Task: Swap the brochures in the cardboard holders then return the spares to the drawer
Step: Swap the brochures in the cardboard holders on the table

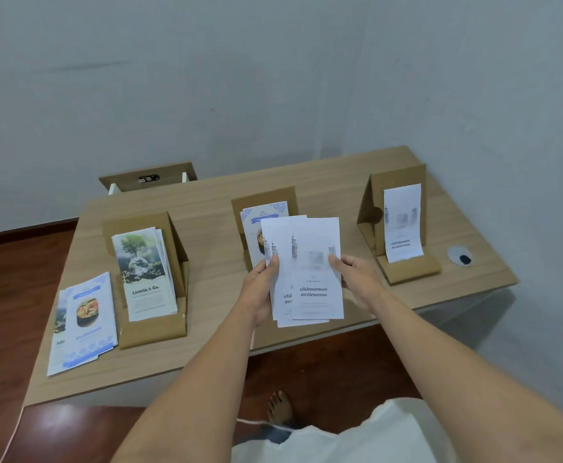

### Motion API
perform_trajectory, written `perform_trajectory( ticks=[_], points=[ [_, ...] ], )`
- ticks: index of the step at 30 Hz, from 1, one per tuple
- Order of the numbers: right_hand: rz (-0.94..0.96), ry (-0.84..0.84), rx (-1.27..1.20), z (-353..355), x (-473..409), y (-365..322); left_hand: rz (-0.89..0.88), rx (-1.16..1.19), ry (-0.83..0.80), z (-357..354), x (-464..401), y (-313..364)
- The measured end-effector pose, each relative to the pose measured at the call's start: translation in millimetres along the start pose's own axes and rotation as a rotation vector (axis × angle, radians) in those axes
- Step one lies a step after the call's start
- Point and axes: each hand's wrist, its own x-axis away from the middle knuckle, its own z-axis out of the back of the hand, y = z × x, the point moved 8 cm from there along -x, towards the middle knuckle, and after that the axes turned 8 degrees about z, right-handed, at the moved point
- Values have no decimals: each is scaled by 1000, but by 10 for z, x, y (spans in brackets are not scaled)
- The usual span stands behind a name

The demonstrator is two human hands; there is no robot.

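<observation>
Three cardboard holders stand on the wooden desk (pixel 206 202). The left holder (pixel 155 329) carries tree-cover brochures (pixel 143 272). The middle holder (pixel 263 197) carries blue food brochures (pixel 256 218), partly hidden. The right holder (pixel 407 270) has one white brochure (pixel 403 222). Both hands hold a fanned stack of white brochures (pixel 310 279) above the desk's front middle. My left hand (pixel 261 289) grips the stack's left edge; my right hand (pixel 357 279) pinches its right edge.
A loose pile of blue food and tree brochures (pixel 86 322) lies at the desk's left front corner. A round cable grommet (pixel 460 255) sits at the right. A small shelf with a black device (pixel 148 178) stands behind the desk by the wall.
</observation>
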Motion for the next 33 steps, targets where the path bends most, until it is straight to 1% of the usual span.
perform_trajectory(
  ticks=[5, 8, 17, 21, 27, 33],
  points=[
    [12, 38, 10, 221, -210, -92, 1, 21, -30, -224, -265, 24],
    [21, 14, -2, 336, -293, -125, 5, 48, -39, -407, -340, -26],
    [6, -45, 3, 755, -499, -99, 3, 53, 24, -890, -546, -241],
    [-12, -27, -7, 943, -573, -72, 29, 43, 40, -1050, -602, -348],
    [-12, -10, -61, 991, -639, -98, 53, 48, 37, -1195, -667, -380],
    [1, -26, -36, 1084, -702, -108, 57, 64, 11, -1325, -765, -304]
  ],
)
